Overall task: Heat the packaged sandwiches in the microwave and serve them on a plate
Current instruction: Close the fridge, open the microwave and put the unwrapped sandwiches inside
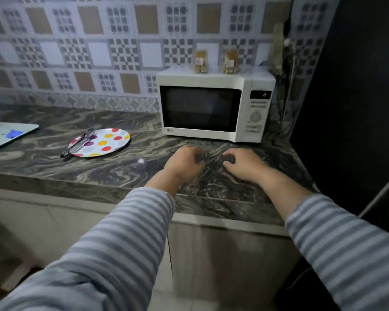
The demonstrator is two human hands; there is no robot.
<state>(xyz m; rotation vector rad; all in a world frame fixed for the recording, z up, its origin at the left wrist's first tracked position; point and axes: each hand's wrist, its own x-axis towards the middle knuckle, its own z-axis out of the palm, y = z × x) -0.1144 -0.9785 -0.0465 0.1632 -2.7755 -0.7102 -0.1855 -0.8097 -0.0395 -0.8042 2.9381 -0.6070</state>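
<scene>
Left hand (184,161): It sits on the counter (43,162) in front of the microwave. The fingers are curled under a little and hold nothing.
Right hand (243,163): It sits just beside the left one, not touching it. Its fingers are loosely curled too, with nothing in them.
Why the hands wait there: I think the job has not started yet, so they sit close to the microwave, ready to reach up.
Sandwiches: Two packs (200,61) and (230,61) stand side by side on top of the microwave, by the tiled wall. They are still wrapped, as far as I can tell in the blur.
Microwave (213,106): The door is closed and the inside looks dark.
Plate (108,141): The spotty plate lies to the left, well apart from the microwave. It probably waits for the warm food.
Tongs (78,143): They lie across the plate's left edge, likely for lifting hot sandwiches.
</scene>
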